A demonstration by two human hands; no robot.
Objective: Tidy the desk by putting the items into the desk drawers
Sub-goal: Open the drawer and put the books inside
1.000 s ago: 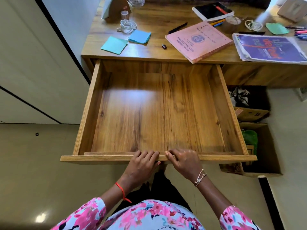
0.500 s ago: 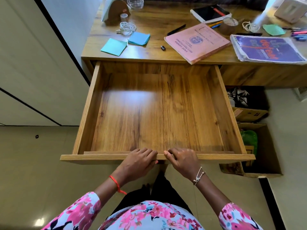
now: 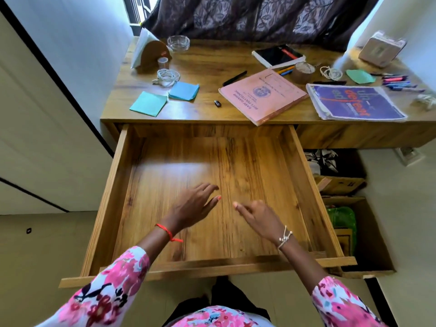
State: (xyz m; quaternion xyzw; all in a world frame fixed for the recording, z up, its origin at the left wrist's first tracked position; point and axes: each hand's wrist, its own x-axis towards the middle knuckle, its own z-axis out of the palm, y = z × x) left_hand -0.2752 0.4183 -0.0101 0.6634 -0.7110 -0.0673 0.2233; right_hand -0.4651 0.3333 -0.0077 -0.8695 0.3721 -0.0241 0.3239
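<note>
The wooden desk drawer (image 3: 122,185) is pulled wide open and holds nothing. My left hand (image 3: 193,204) and my right hand (image 3: 258,217) hover above its floor, fingers apart, holding nothing. On the desk (image 3: 212,67) behind lie a pink notebook (image 3: 262,95), a purple magazine (image 3: 354,102), two sticky-note pads, teal (image 3: 148,103) and blue (image 3: 184,90), a small black USB stick (image 3: 218,103), a black pen (image 3: 234,78), a coiled white cable (image 3: 166,76), a black spiral notepad (image 3: 278,55) and several coloured markers (image 3: 398,82).
A napkin holder (image 3: 151,53), a glass ashtray (image 3: 178,42), a tape roll (image 3: 303,72), a second white cord (image 3: 330,73), a green note (image 3: 359,76) and a small box (image 3: 381,48) stand farther back. Cardboard boxes (image 3: 342,185) sit under the desk at right. A wall closes the left side.
Both hands have let go of the drawer's front edge and moved forward over the open drawer. The view has tilted up, showing more of the desk and the curtain.
</note>
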